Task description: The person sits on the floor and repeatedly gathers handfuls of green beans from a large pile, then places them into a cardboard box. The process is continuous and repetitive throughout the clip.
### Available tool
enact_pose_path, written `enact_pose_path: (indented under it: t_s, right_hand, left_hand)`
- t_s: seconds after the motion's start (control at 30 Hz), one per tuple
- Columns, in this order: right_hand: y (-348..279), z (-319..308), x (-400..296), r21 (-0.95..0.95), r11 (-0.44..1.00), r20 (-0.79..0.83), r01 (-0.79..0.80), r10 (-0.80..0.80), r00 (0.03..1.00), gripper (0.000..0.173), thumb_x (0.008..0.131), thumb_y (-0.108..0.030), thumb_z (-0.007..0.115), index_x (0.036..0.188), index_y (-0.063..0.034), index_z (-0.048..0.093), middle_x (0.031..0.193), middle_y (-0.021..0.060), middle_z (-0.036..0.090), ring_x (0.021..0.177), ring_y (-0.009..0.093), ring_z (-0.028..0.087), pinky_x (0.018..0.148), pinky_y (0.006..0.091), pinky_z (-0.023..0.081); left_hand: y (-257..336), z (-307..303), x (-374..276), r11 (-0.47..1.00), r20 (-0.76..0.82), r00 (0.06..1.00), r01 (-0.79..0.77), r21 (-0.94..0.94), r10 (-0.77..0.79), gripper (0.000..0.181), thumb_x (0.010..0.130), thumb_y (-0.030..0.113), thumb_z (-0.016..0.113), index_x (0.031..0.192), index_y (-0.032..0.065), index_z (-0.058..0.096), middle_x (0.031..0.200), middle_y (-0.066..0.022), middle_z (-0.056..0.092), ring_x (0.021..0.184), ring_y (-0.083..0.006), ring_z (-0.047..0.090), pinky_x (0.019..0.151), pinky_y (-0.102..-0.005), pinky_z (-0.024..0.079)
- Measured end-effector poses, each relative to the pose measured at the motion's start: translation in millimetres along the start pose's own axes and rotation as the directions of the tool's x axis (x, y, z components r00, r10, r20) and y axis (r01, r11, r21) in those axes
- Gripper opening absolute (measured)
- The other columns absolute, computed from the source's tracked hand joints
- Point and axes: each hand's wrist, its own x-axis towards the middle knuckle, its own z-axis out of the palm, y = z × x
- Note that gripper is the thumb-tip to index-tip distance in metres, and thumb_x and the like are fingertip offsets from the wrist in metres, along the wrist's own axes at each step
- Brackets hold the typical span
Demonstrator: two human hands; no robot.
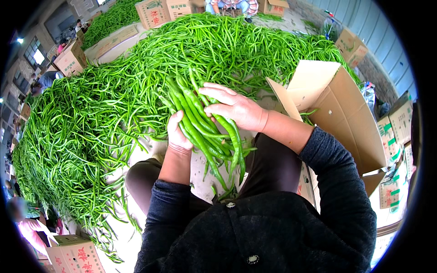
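A bundle of long green chili peppers [201, 119] lies across both hands, above my knees. My left hand [178, 131] grips the bundle from the near left side, thumb on top. On the far right side of the bundle, my right hand [235, 105] rests with its fingers spread over the peppers; part of its grip is hidden. The stem ends point away from me and the tips hang toward my lap. Beyond the hands spreads a large heap of loose green chili peppers [218, 47].
An open cardboard box [344, 112] stands at my right, some peppers inside. Printed cartons [389, 191] are stacked beyond it. Another carton [75, 254] is at the lower left, near a person in pink [32, 232]. A person in a plaid sleeve [252, 6] sits across the heap.
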Motion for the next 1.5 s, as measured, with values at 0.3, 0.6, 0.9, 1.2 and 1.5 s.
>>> enact_pose_path:
  t_s: [0.3, 0.6, 0.9, 1.2, 1.5]
  right_hand:
    - [-10, -9, -31, 0.954, 0.105, 0.142, -0.282, 0.672, 0.727, 0.039, 0.089, 0.000, 0.048, 0.129, -0.0022, 0.048, 0.134, 0.0123, 0.047, 0.125, 0.023, 0.044, 0.106, 0.0347, 0.033]
    - [-23, -22, -37, 0.819, 0.413, -0.054, -0.399, 0.746, 0.664, 0.063, 0.083, -0.017, 0.068, 0.134, 0.0003, 0.036, 0.117, 0.0103, 0.055, 0.106, 0.016, 0.053, 0.091, 0.0294, 0.044]
    - [-19, -14, -47, 0.798, 0.336, -0.139, -0.500, 0.911, 0.389, 0.023, 0.093, -0.020, 0.056, 0.106, -0.0025, 0.058, 0.096, 0.0033, 0.061, 0.087, 0.010, 0.054, 0.079, 0.0267, 0.046]
    - [-1, -36, -52, 0.845, -0.081, 0.274, -0.528, 0.915, 0.298, 0.013, 0.088, -0.019, 0.062, 0.089, -0.0071, 0.059, 0.075, -0.0011, 0.057, 0.066, 0.009, 0.049, 0.057, 0.0256, 0.042]
    - [-17, -115, -28, 0.574, 0.732, -0.312, -0.367, 0.610, 0.728, 0.021, 0.083, -0.008, 0.063, 0.104, -0.0099, 0.064, 0.109, 0.0053, 0.061, 0.098, 0.018, 0.056, 0.088, 0.0315, 0.044]
  left_hand:
    - [-41, 36, 14, 0.995, -0.177, 0.984, 0.027, 0.095, -0.009, 0.056, 0.079, 0.025, 0.061, 0.129, 0.0046, 0.046, 0.121, -0.0131, 0.057, 0.108, -0.0271, 0.057, 0.095, -0.0401, 0.045]
    - [-59, 67, 42, 0.947, -0.118, 0.992, -0.010, 0.321, 0.050, 0.040, 0.080, 0.005, 0.058, 0.119, 0.0001, 0.052, 0.108, -0.0101, 0.062, 0.097, -0.0212, 0.061, 0.087, -0.0341, 0.049]
    - [-70, 61, 53, 0.913, -0.160, 0.986, 0.104, 0.395, -0.044, 0.044, 0.078, 0.010, 0.061, 0.120, 0.0026, 0.050, 0.109, -0.0081, 0.060, 0.099, -0.0213, 0.060, 0.089, -0.0343, 0.049]
    - [-61, 55, 45, 0.913, -0.093, 0.989, 0.144, 0.383, -0.117, 0.047, 0.075, 0.007, 0.065, 0.119, 0.0001, 0.050, 0.096, -0.0123, 0.063, 0.084, -0.0240, 0.062, 0.077, -0.0352, 0.052]
    - [-8, -2, 38, 0.970, 0.047, 0.984, 0.163, 0.181, -0.175, 0.063, 0.073, 0.019, 0.064, 0.129, 0.0016, 0.041, 0.097, -0.0132, 0.059, 0.085, -0.0252, 0.056, 0.082, -0.0410, 0.047]
